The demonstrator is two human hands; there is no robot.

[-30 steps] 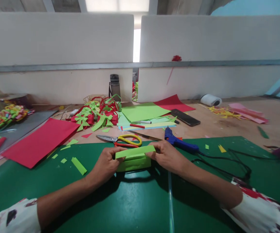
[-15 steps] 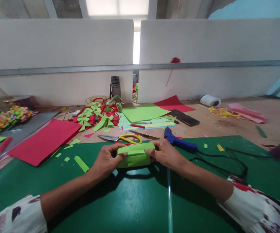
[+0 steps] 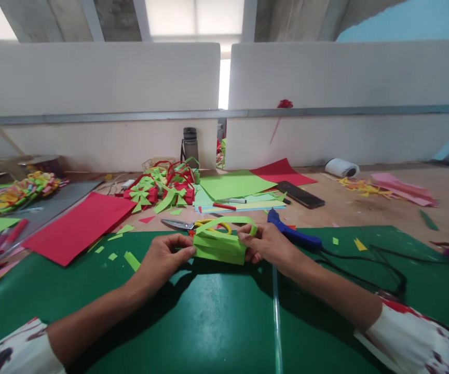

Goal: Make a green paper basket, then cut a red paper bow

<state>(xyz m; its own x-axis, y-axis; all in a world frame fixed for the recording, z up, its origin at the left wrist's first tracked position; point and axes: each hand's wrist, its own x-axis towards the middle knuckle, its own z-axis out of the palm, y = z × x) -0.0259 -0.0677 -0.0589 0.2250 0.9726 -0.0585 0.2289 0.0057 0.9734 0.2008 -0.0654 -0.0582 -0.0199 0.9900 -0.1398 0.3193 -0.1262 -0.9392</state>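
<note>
A small lime-green paper basket [image 3: 219, 247] with an arched strip handle stands on the dark green cutting mat [image 3: 216, 322]. My left hand [image 3: 165, 255] pinches its left end. My right hand [image 3: 268, 243] grips its right end, with fingers on the handle's right foot. Both hands are closed on the paper. Yellow-handled scissors [image 3: 193, 225] lie just behind the basket, and a blue glue gun [image 3: 292, 235] lies to the right of my right hand.
Red paper sheet [image 3: 78, 226] at left, green and red sheets [image 3: 235, 184] behind, a pile of red-green paper baskets [image 3: 162, 187], a black phone [image 3: 299, 194], a grey bottle [image 3: 190, 144], a white roll [image 3: 341, 168]. White partition walls close the back of the desk.
The flat strip across the top of the folded green paper now arches up as a handle. The view has tilted up slightly. Both hands stay at the ends of the paper.
</note>
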